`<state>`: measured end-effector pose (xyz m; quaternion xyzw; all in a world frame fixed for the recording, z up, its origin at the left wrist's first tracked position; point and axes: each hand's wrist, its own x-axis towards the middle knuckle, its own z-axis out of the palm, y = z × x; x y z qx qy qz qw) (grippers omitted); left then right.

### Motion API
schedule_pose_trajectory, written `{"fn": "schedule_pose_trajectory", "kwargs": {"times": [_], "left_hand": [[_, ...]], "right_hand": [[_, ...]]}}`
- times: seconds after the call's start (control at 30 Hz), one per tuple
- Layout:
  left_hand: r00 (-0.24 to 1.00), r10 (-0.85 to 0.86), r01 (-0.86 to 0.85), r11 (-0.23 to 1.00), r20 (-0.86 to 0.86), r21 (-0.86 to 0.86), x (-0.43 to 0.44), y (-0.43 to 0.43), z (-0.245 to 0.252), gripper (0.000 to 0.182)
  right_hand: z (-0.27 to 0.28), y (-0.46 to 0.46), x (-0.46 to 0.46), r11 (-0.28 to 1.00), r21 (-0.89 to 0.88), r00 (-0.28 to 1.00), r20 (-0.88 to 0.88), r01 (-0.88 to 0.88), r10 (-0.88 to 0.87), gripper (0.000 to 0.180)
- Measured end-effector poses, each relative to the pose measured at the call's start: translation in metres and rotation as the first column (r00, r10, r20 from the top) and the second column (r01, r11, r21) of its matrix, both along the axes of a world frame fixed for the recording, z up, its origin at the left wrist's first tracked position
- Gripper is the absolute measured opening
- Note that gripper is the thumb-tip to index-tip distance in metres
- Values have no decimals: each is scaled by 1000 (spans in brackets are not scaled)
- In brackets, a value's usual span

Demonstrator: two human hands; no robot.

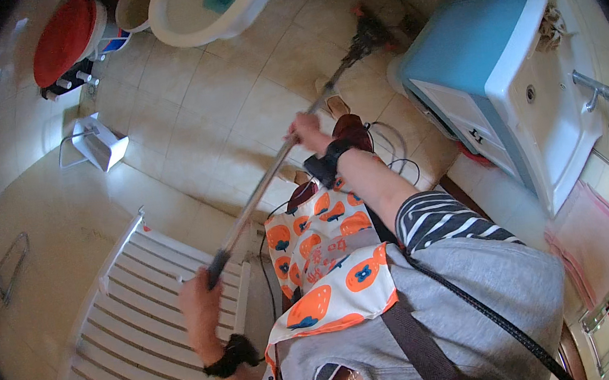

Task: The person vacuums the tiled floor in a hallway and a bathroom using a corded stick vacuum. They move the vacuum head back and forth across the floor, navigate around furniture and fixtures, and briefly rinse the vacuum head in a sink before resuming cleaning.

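A mop with a metal shaft (260, 192) slants across the view, from my left hand up to a dark, blurred mop head (368, 33). My left hand (202, 303) is closed around the black grip (216, 267) at the upper end of the shaft. Farther along, my right hand (308, 132) grips the shaft. The mop head rests on the beige tiled floor (209, 96), near the left side of a blue-and-white washbasin cabinet (470, 41). My feet, in tan-toed footwear (337, 106), stand close to the shaft.
A toilet (172, 19) with blue-green water stands ahead. To the left are a red basin (65, 40), a white dustpan-like holder (102, 142) and a white slatted rack (146, 332). The basin cabinet's white sink (547, 123) borders the right. Thin cables (397, 134) hang by my legs.
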<state>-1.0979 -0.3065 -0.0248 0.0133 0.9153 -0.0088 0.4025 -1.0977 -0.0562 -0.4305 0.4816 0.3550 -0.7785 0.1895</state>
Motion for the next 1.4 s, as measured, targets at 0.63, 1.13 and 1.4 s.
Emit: {"fn": "schedule_pose_trajectory", "kwargs": {"times": [0.63, 1.13, 1.4], "left_hand": [[966, 254, -252, 966, -50, 51, 100, -43, -22, 24], [956, 163, -277, 776, -244, -567, 161, -203, 187, 19], [912, -239, 21, 839, -334, -543, 137, -187, 192, 17]], "right_hand": [[-32, -9, -8, 513, 530, 617, 25, -675, 787, 23], [148, -348, 85, 773, -356, 846, -115, -525, 521, 24], [180, -297, 81, 894, -438, 957, 209, -91, 200, 22]]}}
